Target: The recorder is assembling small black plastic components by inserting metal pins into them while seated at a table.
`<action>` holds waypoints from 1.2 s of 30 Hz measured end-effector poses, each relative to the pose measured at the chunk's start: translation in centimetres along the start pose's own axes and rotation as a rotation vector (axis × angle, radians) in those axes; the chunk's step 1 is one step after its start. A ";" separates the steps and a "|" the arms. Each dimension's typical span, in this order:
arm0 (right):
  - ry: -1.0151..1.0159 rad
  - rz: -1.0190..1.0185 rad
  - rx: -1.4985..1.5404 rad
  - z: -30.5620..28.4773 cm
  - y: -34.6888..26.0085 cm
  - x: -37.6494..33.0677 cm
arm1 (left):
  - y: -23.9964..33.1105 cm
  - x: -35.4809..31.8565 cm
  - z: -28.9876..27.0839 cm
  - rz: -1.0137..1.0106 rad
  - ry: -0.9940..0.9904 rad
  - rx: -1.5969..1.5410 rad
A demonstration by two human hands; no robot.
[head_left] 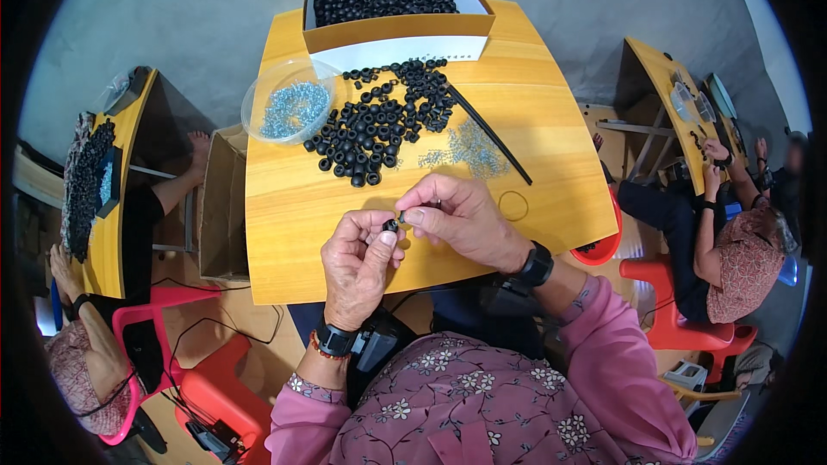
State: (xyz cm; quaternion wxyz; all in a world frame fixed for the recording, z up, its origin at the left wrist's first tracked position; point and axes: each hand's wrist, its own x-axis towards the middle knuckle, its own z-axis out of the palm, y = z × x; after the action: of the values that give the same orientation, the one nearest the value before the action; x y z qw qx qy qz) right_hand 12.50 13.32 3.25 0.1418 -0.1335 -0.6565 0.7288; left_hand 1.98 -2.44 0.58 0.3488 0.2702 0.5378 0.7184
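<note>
Low over the near part of the yellow table, my left hand (351, 271) pinches a small black hollow part (390, 226) between thumb and fingers. My right hand (465, 222) meets it from the right, thumb and forefinger pressed together on a tiny piece too small to name. Beyond them lies a loose pile of black rounded parts with holes (362, 133). A scatter of small clear pieces (479, 148) is to its right, beside a thin black rod (495, 139). A thin yellow band (514, 205) lies near my right hand.
A clear tub (251, 114) of small bluish pieces stands at the table's left edge. At the far edge is a box (401, 34) full of black parts. An open carton (222, 215) stands left of the table. People work at side tables, among red stools (233, 396).
</note>
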 end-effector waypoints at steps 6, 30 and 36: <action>-0.030 -0.071 -0.081 -0.1 -0.1 0.1 | 0.2 0.0 0.0 -0.018 -0.014 -0.098; 0.020 -0.398 -0.413 1.0 -0.1 0.3 | -0.1 0.1 -0.1 -0.005 -0.004 -0.109; -0.038 -0.413 -0.566 0.6 -0.3 0.6 | 0.0 -0.1 0.0 -0.024 0.015 -0.122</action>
State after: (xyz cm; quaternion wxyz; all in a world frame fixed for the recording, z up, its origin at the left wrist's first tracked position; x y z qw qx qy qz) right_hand 11.73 12.98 3.63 0.2314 -0.0182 -0.8483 0.4760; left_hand 2.01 -2.50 0.57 0.3690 0.2366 0.4988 0.7477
